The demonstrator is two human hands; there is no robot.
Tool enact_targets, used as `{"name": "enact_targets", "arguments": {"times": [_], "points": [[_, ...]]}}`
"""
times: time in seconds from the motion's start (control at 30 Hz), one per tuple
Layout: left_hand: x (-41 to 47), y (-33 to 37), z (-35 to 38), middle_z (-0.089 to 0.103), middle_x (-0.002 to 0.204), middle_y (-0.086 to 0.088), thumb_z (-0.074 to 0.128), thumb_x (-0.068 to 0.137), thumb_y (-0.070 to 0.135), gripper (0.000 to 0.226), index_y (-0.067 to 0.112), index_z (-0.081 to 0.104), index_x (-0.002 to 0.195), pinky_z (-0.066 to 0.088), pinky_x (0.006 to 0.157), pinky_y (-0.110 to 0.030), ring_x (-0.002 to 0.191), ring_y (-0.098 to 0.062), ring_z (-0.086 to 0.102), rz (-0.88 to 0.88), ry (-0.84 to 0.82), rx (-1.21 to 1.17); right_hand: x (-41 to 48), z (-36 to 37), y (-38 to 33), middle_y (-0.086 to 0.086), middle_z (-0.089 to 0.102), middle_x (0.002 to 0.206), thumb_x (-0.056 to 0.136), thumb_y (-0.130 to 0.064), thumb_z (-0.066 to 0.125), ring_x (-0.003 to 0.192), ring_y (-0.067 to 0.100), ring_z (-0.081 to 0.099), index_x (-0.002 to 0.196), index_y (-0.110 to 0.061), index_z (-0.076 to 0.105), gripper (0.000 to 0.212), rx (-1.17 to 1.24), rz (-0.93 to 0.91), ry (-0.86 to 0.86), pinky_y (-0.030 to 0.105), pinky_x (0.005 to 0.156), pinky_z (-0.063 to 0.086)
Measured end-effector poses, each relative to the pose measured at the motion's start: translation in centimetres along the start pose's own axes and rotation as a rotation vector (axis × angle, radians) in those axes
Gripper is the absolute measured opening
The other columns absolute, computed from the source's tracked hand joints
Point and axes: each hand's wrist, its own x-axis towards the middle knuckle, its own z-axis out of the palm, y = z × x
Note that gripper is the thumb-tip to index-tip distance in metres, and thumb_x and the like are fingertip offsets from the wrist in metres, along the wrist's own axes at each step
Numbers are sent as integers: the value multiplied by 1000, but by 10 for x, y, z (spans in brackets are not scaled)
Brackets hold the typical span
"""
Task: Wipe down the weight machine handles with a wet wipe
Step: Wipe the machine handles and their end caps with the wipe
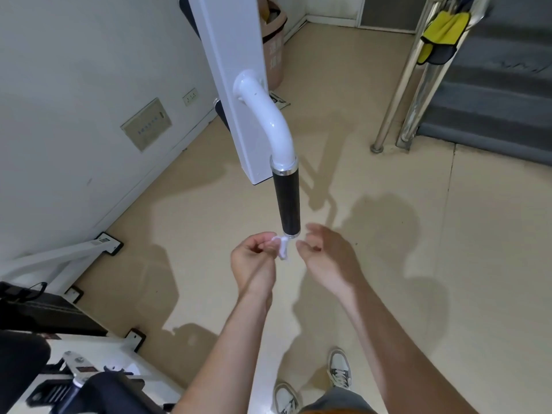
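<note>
From the head camera: one handle with a black grip, hanging at the end of a curved white tube fixed to one white post. Two bare hands below it. Left hand pinching one small crumpled wet wipe between thumb and fingertips, just under the handle's lower end cap; hard to tell whether touching the cap or a hair apart. Right hand just beside the wipe, fingers loosely spread and curved, holding nothing. Two grey-and-white shoes on the beige floor, the nearer one partly cut off by the bottom edge. One brown bin behind the post, half hidden by it, with pale characters on its side too blurred to read. One yellow cloth draped over a metal railing beside grey stairs. Two fittings on the wall: one socket and one larger plate, its small markings illegible. At lower left, white frame and black padding of a machine, cropped by the edge.
</note>
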Motion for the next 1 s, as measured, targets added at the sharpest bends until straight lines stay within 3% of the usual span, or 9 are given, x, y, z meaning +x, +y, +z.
{"name": "enact_targets", "arguments": {"times": [0.07, 0.2, 0.33, 0.43, 0.53, 0.7, 0.8, 0.9, 1.0], "points": [[7, 5, -6, 66, 71, -3, 64, 84, -2, 11, 8, 68, 80, 49, 76, -26, 68, -14, 58, -4, 42, -155, 0, -4, -7, -13, 59, 115, 87, -29, 63, 92, 10, 60, 128, -27, 55, 41, 21, -92, 134, 26, 86, 48], [9, 15, 4, 65, 77, -13, 59, 89, 1, 6, 1, 65, 89, 50, 80, -31, 74, -21, 59, 77, -122, -283, -1, 7, -24, -15, 73, 84, 83, -14, 64, 79, 4, 68, 101, -31, 65, 25, 118, -250, 171, 31, 80, 54], [11, 10, 11, 70, 90, -22, 50, 91, 8, 21, 6, 70, 93, 52, 83, -34, 79, -24, 63, 128, -254, -54, 2, 14, -24, -9, 71, 78, 80, -20, 59, 77, 13, 66, 98, -25, 67, 21, 68, -273, 244, 39, 75, 53], [15, 5, 11, 72, 88, -11, 41, 85, 9, 31, 16, 72, 86, 53, 87, -41, 87, -30, 66, 102, -244, 158, 3, 13, -24, -8, 69, 76, 81, -11, 59, 74, 10, 64, 95, -24, 68, 20, 68, -260, 271, 29, 70, 50], [6, 3, 12, 72, 90, -16, 45, 85, 0, 29, 8, 73, 87, 55, 86, -34, 82, -23, 66, -27, -187, -27, 2, 11, -22, -7, 69, 77, 82, -12, 61, 73, 9, 62, 97, -22, 68, 19, 102, -254, 262, 26, 69, 49], [1, 3, 8, 70, 97, -13, 42, 96, -1, 28, -6, 65, 111, 53, 66, -18, 76, -14, 65, -299, -311, -434, -1, 15, -21, -5, 71, 81, 85, -11, 61, 79, 13, 65, 104, -20, 68, 22, 114, -248, 240, 32, 76, 52], [-8, 6, 2, 71, 103, -14, 49, 93, -1, 24, -5, 67, 108, 54, 77, -21, 86, -16, 67, -287, -338, -417, 1, 16, -21, -5, 71, 82, 85, -11, 59, 80, 13, 65, 102, -20, 67, 21, 87, -237, 228, 33, 77, 53], [-22, 3, -5, 70, 94, -19, 59, 86, -4, 16, -3, 72, 95, 52, 94, -34, 86, -24, 64, -226, -255, -349, 0, 16, -19, -6, 71, 81, 84, -8, 59, 78, 13, 65, 97, -20, 68, 21, 158, -228, 216, 35, 76, 54], [-16, 4, -9, 69, 85, -12, 66, 84, -1, 12, 6, 72, 92, 52, 91, -34, 78, -22, 62, -129, -28, -234, 0, 16, -17, -5, 71, 78, 84, -8, 58, 75, 15, 62, 92, -18, 66, 15, 105, -269, 219, 36, 73, 52]]}}
